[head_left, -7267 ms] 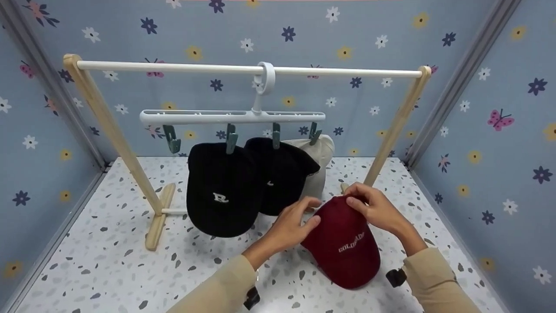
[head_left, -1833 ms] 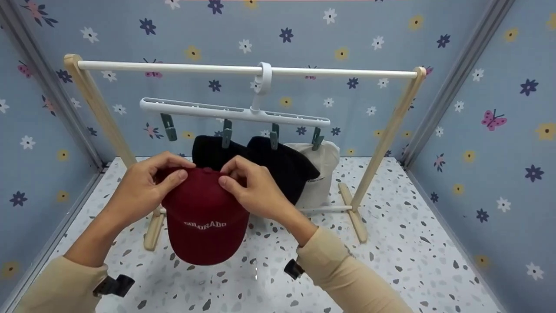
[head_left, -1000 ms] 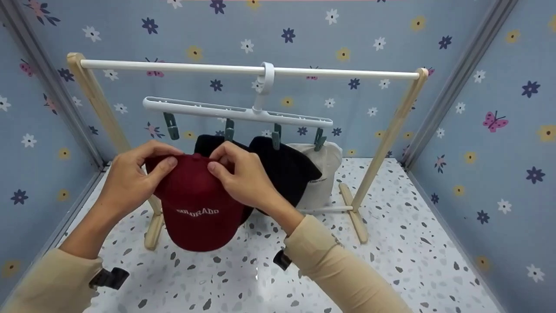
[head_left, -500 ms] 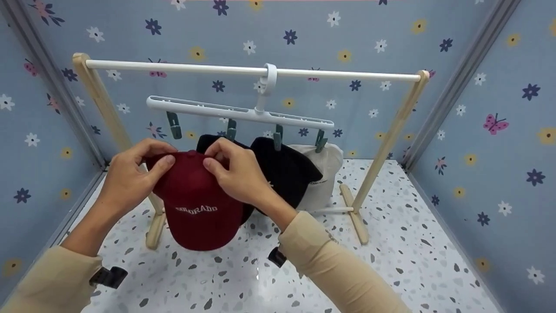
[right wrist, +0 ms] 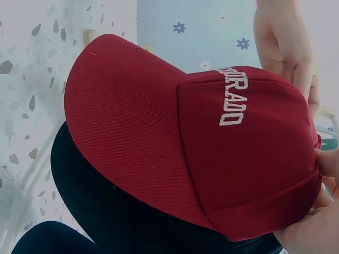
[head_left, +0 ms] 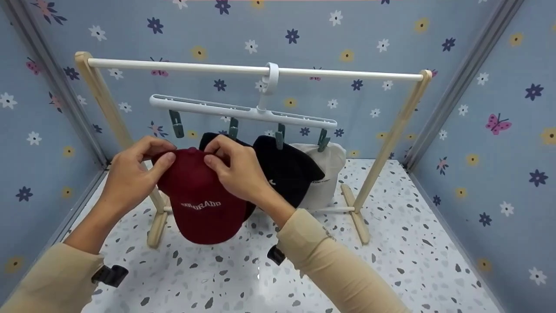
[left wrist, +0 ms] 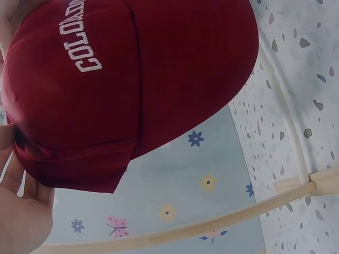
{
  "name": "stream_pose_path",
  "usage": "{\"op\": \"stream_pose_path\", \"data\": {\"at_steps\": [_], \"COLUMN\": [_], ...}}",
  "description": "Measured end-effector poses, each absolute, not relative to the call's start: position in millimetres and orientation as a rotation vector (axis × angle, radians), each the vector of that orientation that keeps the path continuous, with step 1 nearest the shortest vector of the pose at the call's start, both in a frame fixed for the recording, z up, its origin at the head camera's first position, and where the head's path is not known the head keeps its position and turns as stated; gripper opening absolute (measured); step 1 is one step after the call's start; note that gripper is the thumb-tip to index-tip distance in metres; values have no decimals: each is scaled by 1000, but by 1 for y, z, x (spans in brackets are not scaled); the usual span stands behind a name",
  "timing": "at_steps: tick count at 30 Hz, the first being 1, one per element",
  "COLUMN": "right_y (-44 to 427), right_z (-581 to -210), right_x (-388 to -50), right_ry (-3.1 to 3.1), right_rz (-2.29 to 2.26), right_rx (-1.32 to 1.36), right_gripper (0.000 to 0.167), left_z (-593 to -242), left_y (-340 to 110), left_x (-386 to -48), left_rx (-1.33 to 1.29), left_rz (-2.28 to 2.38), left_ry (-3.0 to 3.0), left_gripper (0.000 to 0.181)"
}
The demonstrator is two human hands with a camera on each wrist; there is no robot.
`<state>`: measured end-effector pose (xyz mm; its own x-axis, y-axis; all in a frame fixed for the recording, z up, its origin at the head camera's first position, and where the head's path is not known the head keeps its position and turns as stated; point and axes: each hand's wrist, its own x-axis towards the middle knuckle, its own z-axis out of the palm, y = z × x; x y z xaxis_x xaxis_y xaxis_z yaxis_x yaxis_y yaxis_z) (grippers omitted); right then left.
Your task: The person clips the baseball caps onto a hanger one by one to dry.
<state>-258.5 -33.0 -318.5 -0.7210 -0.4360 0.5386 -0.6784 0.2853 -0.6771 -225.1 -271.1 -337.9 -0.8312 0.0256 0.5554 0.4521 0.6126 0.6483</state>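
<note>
A dark red baseball cap point(head_left: 202, 195) with white COLORADO lettering hangs brim-down between my hands. My left hand point(head_left: 134, 174) pinches its upper left edge between thumb and fingers. On the crown's upper right, my right hand point(head_left: 239, 169) pinches the fabric the same way. Just above the cap, a green clip point(head_left: 176, 124) hangs with nothing in it from the left end of the white hanger point(head_left: 208, 108). In the right wrist view the cap point(right wrist: 132, 116) overlaps a black cap point(right wrist: 100, 196) behind it.
More green clips hold a black cap point(head_left: 208, 138), mostly hidden, another black cap point(head_left: 286, 174), and an off-white cap point(head_left: 332, 165). The hanger hooks over the white rod point(head_left: 182, 66) of a wooden stand point(head_left: 386, 148). Speckled white floor point(head_left: 304, 265) lies below; patterned blue walls surround it.
Held in both hands, the red cap has moved from the lower right to the left, then up towards the leftmost clip. The hanger has tilted, its left end higher.
</note>
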Motion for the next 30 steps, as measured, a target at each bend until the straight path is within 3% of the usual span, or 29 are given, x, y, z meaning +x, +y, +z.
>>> {"op": "stream_pose_path", "data": {"at_steps": [11, 19, 30], "right_y": [-34, -32, -29], "right_z": [-317, -319, -320], "right_x": [-261, -263, -264], "right_ry": [-2255, -2221, -2201], "right_rz": [1381, 1377, 1392], "right_rx": [1069, 1075, 1122], "right_gripper": [5, 3, 3], "left_z": [-336, -313, -292], "left_y": [-268, -260, -249], "left_x": [-233, -238, -250], "left_rx": [-324, -323, -339], "left_rz": [-1161, -1377, -1693], "left_ry": [-2329, -2331, -2228], "left_gripper": [41, 61, 60]}}
